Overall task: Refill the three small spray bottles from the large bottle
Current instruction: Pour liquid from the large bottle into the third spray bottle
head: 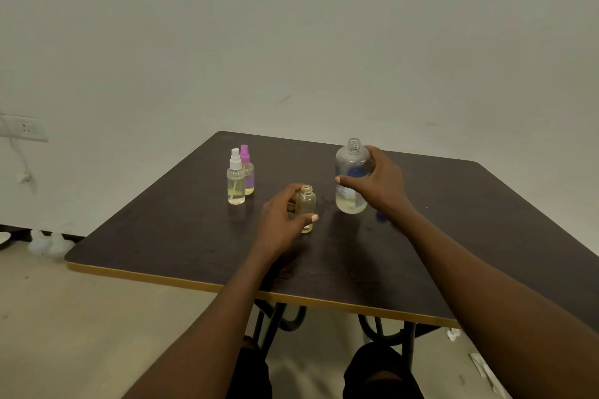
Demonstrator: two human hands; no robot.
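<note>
Left hand [280, 219] holds small bottle [306, 201] upright; right hand [379, 186], large bottle [351, 165].

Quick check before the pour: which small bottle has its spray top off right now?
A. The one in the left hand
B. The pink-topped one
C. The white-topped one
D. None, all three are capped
A: the small bottle that the left hand holds shows a bare open neck, while the white-topped bottle and the pink-topped bottle behind it carry sprayers. The right hand grips the large bottle.
</note>
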